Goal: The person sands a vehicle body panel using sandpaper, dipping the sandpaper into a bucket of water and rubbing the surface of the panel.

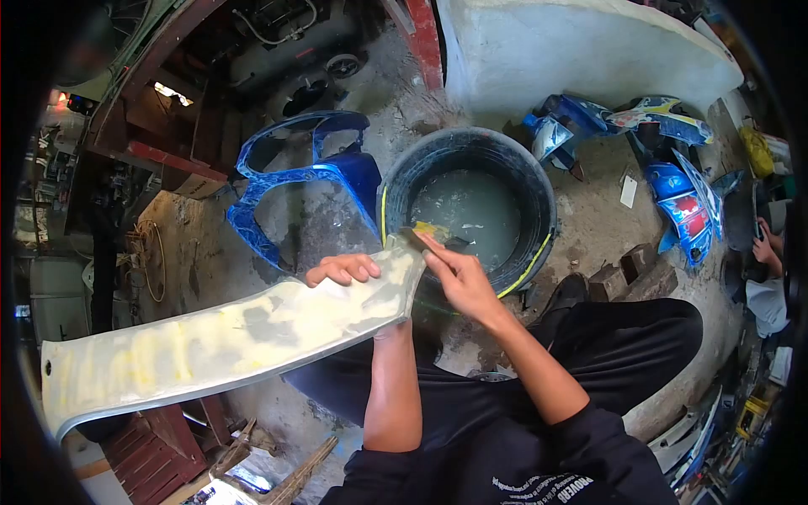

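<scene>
A long curved body panel (227,337), grey with pale yellow filler patches, lies across my lap and reaches to the far left. My left hand (343,269) grips it from below, the fingers curled over its upper edge and the palm hidden behind it. My right hand (461,282) presses a small dark sheet, which looks like sandpaper (414,239), against the panel's right end. Just beyond that end stands a black tub (396,168) of cloudy grey water. Part of the tub's near rim is hidden by the panel and my right hand.
A blue plastic fairing frame (353,172) lies on the concrete floor left of the tub. Blue fairing pieces (677,198) lie to the right, near hollow blocks (631,273). A red wooden frame (425,42) stands at the back. Another person's hand (766,248) shows at far right.
</scene>
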Motion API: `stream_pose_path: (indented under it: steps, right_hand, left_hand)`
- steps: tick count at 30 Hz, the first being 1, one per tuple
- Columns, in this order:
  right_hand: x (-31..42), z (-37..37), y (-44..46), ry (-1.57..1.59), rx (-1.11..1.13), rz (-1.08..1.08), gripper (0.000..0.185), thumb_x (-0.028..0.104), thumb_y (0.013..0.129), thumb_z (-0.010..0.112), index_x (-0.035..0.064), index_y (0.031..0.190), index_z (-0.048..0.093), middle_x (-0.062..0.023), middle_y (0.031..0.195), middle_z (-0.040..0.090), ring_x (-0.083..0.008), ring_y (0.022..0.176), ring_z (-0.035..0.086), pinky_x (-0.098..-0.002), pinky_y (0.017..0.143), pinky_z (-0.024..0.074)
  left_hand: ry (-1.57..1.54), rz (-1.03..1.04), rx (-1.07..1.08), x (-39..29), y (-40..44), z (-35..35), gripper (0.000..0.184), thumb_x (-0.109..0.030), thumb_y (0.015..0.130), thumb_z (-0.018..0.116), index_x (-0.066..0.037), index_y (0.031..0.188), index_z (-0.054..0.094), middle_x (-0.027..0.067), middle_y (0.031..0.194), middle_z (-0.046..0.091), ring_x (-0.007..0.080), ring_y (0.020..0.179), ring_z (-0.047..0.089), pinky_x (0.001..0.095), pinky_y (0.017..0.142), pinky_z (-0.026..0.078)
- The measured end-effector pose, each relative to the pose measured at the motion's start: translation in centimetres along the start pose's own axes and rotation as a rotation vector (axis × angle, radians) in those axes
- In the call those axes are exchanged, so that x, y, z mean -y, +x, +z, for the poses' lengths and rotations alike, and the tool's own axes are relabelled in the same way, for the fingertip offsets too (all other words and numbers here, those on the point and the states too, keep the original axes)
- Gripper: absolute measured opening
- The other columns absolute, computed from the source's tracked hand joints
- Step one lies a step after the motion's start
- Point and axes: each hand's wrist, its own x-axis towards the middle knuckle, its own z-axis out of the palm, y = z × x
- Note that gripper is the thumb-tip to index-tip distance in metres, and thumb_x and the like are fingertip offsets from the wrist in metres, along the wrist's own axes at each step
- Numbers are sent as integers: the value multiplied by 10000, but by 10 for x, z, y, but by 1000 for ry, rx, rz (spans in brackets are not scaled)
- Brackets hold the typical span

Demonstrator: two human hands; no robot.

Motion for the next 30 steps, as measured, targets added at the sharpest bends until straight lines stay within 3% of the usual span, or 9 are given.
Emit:
stream_pose_path:
  steps: [1, 3, 6, 10, 15, 16, 20, 25, 30]
  right_hand:
    - [-9, -2, 5, -97, -46, 10, 387, 187, 1047, 539, 34, 1398, 593, -191, 1307, 679, -220, 1311, 587, -332, 1097, 431]
    - [-16, -11, 13, -95, 35, 367, 385, 212, 1054, 548, 34, 1392, 602, -158, 1138, 728, -108, 1091, 638, -288, 971, 482]
    - [2, -7, 3, -52, 39, 332, 382, 229, 1056, 558, 34, 1380, 613, -116, 971, 715, -54, 931, 589, -256, 870, 489]
    - [8, 15, -20, 264, -76, -17, 368, 213, 1036, 591, 19, 1347, 633, -201, 1025, 759, -51, 901, 618, -272, 844, 518]
    - [-22, 2, 0, -138, -298, 126, 349, 154, 1016, 592, 36, 1341, 642, -226, 1076, 750, -111, 849, 698, -315, 774, 534]
    - [-17, 1, -6, -101, -249, 217, 349, 116, 1013, 582, 32, 1347, 638, -221, 1128, 739, -138, 933, 710, -320, 812, 540]
    - [1, 16, -29, 22, -177, -202, 413, -63, 971, 538, 26, 1366, 621, -189, 1411, 605, -274, 1347, 552, -329, 1037, 502]
    - [-16, 9, -22, -23, -341, 0, 462, -143, 926, 490, 10, 1337, 636, -180, 1358, 645, -278, 1314, 581, -351, 1072, 496]
    - [2, 17, -48, -89, -178, -358, 557, -219, 845, 472, 18, 1315, 655, -185, 1358, 640, -305, 1327, 571, -378, 1128, 451]
  left_hand:
    - [-3, -4, 0, 0, 0, 3, 445, -476, 992, 606, -47, 996, 492, 75, 850, 513, 227, 783, 584, 363, 696, 532]
    - [60, -13, -16, 0, -2, 8, 445, -476, 989, 612, -47, 994, 492, 74, 849, 510, 223, 781, 584, 360, 695, 532]
    - [48, -44, 9, 0, -2, 2, 437, -465, 986, 622, -48, 995, 490, 76, 854, 513, 220, 786, 586, 363, 701, 537]
    - [37, -11, 25, -2, 2, -2, 421, -444, 985, 632, -48, 981, 489, 80, 856, 520, 230, 787, 595, 374, 707, 546]
    - [36, 23, 111, -2, 4, -1, 415, -416, 986, 640, -24, 1035, 511, 100, 906, 560, 254, 811, 611, 385, 706, 551]
    - [41, 21, 112, -3, 5, 0, 415, -416, 986, 640, -24, 1035, 511, 100, 906, 560, 254, 811, 611, 385, 706, 551]
    - [-2, 7, -94, -6, 2, 3, 390, -377, 969, 672, -45, 915, 475, 98, 736, 520, 231, 674, 596, 362, 634, 556]
    - [-11, 5, 26, -6, 5, -2, 375, -366, 978, 656, -31, 924, 497, 106, 763, 545, 243, 694, 609, 360, 623, 559]
    - [-80, 10, -43, -11, -1, -7, 375, -355, 969, 666, -12, 924, 523, 113, 814, 578, 245, 717, 629, 369, 619, 565]
